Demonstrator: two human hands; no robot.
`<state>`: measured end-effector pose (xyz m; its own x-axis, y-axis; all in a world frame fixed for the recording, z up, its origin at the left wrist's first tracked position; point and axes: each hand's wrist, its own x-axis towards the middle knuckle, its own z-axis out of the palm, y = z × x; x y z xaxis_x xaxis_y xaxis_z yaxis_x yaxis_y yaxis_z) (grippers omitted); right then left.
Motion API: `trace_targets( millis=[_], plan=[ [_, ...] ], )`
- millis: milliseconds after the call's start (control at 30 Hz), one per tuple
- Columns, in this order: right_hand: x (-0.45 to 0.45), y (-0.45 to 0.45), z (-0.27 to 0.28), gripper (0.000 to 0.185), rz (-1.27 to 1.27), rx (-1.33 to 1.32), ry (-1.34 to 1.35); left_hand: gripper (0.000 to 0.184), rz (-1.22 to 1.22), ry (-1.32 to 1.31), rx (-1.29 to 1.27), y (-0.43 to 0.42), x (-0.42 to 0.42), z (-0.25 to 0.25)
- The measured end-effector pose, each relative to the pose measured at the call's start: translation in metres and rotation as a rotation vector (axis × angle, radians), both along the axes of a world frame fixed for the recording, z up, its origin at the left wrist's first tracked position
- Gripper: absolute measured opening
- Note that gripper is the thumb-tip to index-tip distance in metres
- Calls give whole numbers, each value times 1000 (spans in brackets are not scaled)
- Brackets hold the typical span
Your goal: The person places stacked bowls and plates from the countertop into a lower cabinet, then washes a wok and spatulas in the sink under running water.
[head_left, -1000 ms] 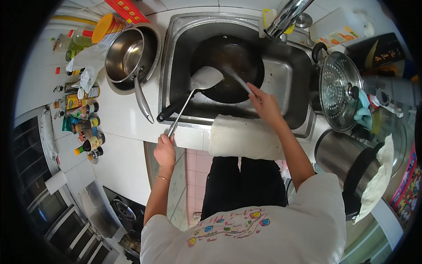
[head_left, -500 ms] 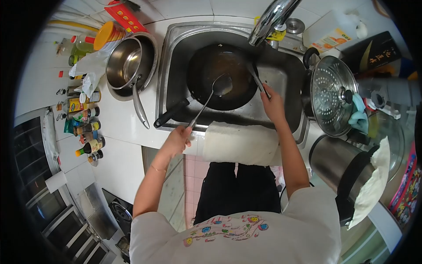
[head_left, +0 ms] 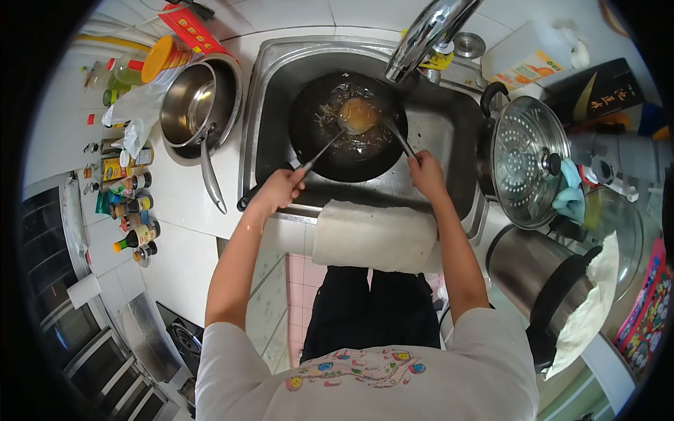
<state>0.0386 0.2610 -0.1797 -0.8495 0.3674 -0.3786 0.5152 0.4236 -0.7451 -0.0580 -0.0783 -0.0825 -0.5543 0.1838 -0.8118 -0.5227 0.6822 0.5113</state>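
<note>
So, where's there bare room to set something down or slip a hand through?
The white counter is bare below the long-handled steel saucepan, between the small bottles and the steel sink. Inside the sink, there's a gap between the round black pan and the right wall. Right of the sink, it's crowded around the glass-lidded pot.

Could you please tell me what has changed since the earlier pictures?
The left hand has moved forward and rightward, bringing its metal utensil from the left side of the pan to the liquid near its middle. The right hand's tool now ends just right of it. Neither hand let go. The pan and saucepan stayed put.
</note>
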Motion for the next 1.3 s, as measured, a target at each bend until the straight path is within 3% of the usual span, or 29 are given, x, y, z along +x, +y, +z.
trace_targets(
  millis=[67,167,267,367,467,567,733,900,1000,1100,1233,1300],
  plan=[
    [4,-1,-8,27,10,-63,47,37,-105,281,-74,-22,18,4],
    [0,-18,8,25,-55,-237,113,28,91,182,-17,-17,44,63],
    [-7,-29,29,29,-56,-332,173,17,259,243,139,-32,69,60],
    [-10,-29,34,33,26,-312,209,13,184,454,68,-49,89,57],
    [-7,-30,31,42,124,-362,189,18,122,484,-52,-65,102,51],
    [0,-36,34,45,180,-273,157,23,-96,720,-331,-75,120,39],
    [4,-67,84,44,320,-70,166,35,-145,727,-583,-72,139,28],
    [10,-86,89,42,523,208,171,39,-271,944,-719,-89,143,4],
    [-4,-78,87,42,473,216,131,41,-332,997,-785,-94,145,-3],
    [10,-95,92,43,581,185,217,41,-351,1016,-804,-98,147,-7],
    [-16,-78,87,44,506,205,26,41,-370,1036,-795,-99,145,-7],
    [-9,-85,86,42,557,204,137,41,-368,1050,-802,-98,141,-7]
  ],
)
